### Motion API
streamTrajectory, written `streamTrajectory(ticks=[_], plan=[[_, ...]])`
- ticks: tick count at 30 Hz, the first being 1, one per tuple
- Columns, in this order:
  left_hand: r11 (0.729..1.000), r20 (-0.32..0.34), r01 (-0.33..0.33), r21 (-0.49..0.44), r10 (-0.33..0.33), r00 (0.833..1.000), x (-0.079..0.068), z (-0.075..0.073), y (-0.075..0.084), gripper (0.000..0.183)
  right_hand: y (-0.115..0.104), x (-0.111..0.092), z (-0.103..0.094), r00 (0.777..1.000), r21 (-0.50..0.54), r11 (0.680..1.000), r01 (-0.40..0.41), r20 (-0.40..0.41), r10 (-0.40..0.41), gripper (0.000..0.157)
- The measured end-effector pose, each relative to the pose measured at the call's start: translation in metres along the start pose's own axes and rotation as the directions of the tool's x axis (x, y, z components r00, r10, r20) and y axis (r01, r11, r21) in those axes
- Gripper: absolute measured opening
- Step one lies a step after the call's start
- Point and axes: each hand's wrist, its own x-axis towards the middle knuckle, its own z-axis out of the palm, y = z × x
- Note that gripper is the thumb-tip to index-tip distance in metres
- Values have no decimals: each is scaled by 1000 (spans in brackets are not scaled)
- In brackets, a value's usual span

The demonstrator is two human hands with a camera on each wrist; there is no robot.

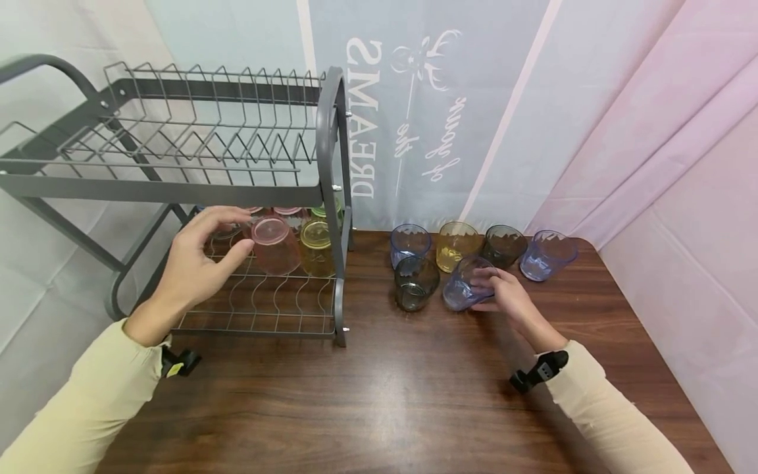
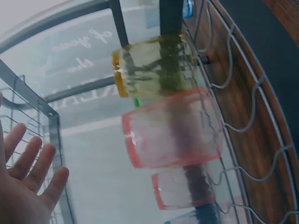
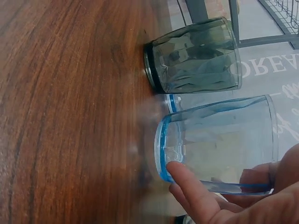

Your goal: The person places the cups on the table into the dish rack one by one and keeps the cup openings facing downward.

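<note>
My right hand [image 1: 503, 296] grips a clear blue glass [image 1: 462, 289] at its right side. In the right wrist view, fingertips lie along the side of this blue glass [image 3: 215, 144], mouth up; whether its base touches the table I cannot tell. A smoky grey glass [image 1: 414, 289] stands just left of it. My left hand [image 1: 201, 257], thumb and fingers apart and holding nothing, is at the rack's lower tier, nearest an upside-down pink glass [image 1: 275, 247]. A yellow glass [image 1: 316, 250] stands inverted beside the pink one. The left wrist view shows spread fingers [image 2: 35, 168].
A grey two-tier dish rack [image 1: 249, 194] stands at the left, with more inverted glasses partly hidden behind the front ones. Behind the right hand stand a blue glass [image 1: 408, 240], an amber glass [image 1: 456, 243], a dark glass [image 1: 503, 247] and another blue glass [image 1: 547, 255], near the curtain.
</note>
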Motion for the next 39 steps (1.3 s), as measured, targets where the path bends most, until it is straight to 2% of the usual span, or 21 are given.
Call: streamTrajectory(ticks=[2, 5, 12, 19, 24, 28, 34, 39], plan=[[998, -9, -60, -17, 60, 998, 0, 0, 4, 26, -2, -3, 0, 1000, 2, 1000, 9, -11, -9, 50], [991, 16, -128, -43, 129, 992, 0, 1, 10, 19, -6, -7, 0, 1000, 2, 1000, 21, -18, -21, 49], [972, 80, -217, -92, 224, 971, -1, 8, 26, 16, -16, -17, -4, 998, -35, 997, 63, 7, -63, 50], [951, 117, -274, -145, 291, 949, -2, 17, 44, 37, -27, -30, -8, 994, -29, 995, 93, 55, -92, 48], [932, 138, -314, -183, 341, 930, -4, 24, 57, 39, -32, -37, -7, 991, -3, 995, 96, 90, -95, 46], [932, 169, -306, -192, 338, 926, -5, 31, 65, 37, -36, -41, -2, 990, 16, 995, 98, 104, -99, 45], [955, 230, -237, -177, 274, 934, -8, 45, 76, 24, -41, -49, 7, 985, 36, 992, 117, 121, -120, 45], [970, 290, -180, -166, 222, 931, -12, 61, 86, 35, -43, -56, 16, 980, 25, 991, 133, 143, -135, 43]])
